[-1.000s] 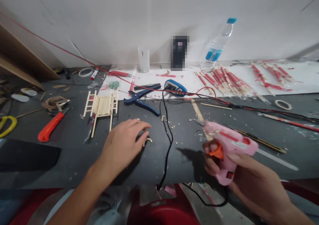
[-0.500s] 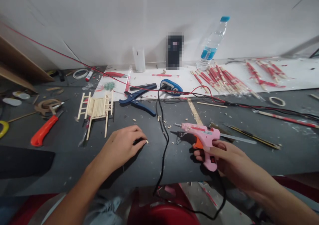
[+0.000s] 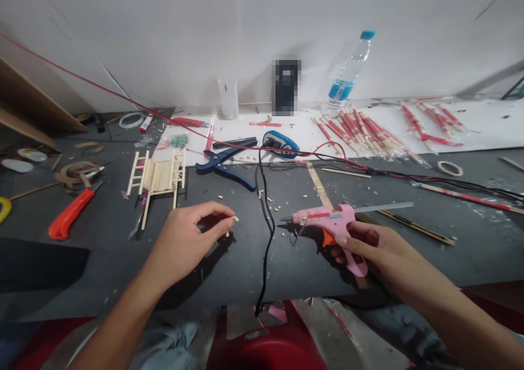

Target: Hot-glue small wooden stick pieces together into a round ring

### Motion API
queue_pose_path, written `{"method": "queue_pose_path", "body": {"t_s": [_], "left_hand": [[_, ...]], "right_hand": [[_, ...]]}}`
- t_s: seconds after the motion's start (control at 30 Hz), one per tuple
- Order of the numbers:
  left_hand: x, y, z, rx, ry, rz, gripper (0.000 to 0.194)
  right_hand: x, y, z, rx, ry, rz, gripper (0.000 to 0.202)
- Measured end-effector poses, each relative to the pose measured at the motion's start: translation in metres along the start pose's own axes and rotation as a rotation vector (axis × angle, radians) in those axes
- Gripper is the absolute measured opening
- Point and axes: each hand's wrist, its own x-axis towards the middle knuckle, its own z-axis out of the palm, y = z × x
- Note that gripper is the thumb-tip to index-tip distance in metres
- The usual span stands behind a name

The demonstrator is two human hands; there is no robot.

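Note:
Between thumb and forefinger, my left hand [image 3: 195, 232] pinches a short piece of wooden stick [image 3: 236, 219], just above the dark table. My right hand [image 3: 370, 247] is wrapped round the handle of a pink glue gun [image 3: 325, 220] with an orange trigger. Its nozzle points left toward my left hand, and a clear glue stick [image 3: 385, 207] sticks out of its back. Behind my left hand stands a small model chair [image 3: 160, 176] made of thin wooden sticks. Several cut stick bits [image 3: 278, 208] lie scattered between my hands.
A black cable [image 3: 267, 250] runs down the table between my hands. Blue cutters [image 3: 225, 168] and a blue power socket [image 3: 280, 143] lie behind. A bottle [image 3: 347, 75] and red-wrapped stick bundles [image 3: 364, 130] are at the back. An orange-handled knife [image 3: 73, 212] lies left, a box cutter [image 3: 417, 228] right.
My left hand has lifted off the table with the stick piece and drawn slightly left. The glue gun has tilted in my right hand, its handle end swinging right and its nozzle lower.

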Motion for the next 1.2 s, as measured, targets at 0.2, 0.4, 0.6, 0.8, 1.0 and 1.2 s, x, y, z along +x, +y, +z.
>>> {"method": "queue_pose_path", "body": {"t_s": [0.2, 0.4, 0.6, 0.8, 1.0, 1.2], "left_hand": [[-0.004, 0.004, 0.001, -0.305, -0.016, -0.095, 0.019], [-0.005, 0.010, 0.003, -0.417, -0.030, -0.109, 0.019], [-0.009, 0.009, 0.003, -0.445, -0.032, -0.105, 0.018], [-0.013, 0.014, 0.007, -0.554, -0.052, -0.102, 0.010], [-0.022, 0.023, 0.018, -0.686, 0.010, -0.170, 0.017], [-0.035, 0.040, 0.030, -0.826, 0.004, -0.228, 0.014]], "right_hand": [[0.004, -0.003, 0.000, -0.147, -0.001, -0.061, 0.037], [0.010, -0.006, -0.008, -0.164, 0.058, -0.101, 0.039], [0.013, -0.010, -0.033, -0.340, -0.064, -0.118, 0.047], [0.016, -0.014, -0.025, -0.542, -0.234, -0.176, 0.048], [0.019, -0.012, -0.025, -0.856, -0.016, -0.444, 0.039], [-0.010, -0.022, 0.004, -0.851, 0.293, -0.704, 0.021]]}}
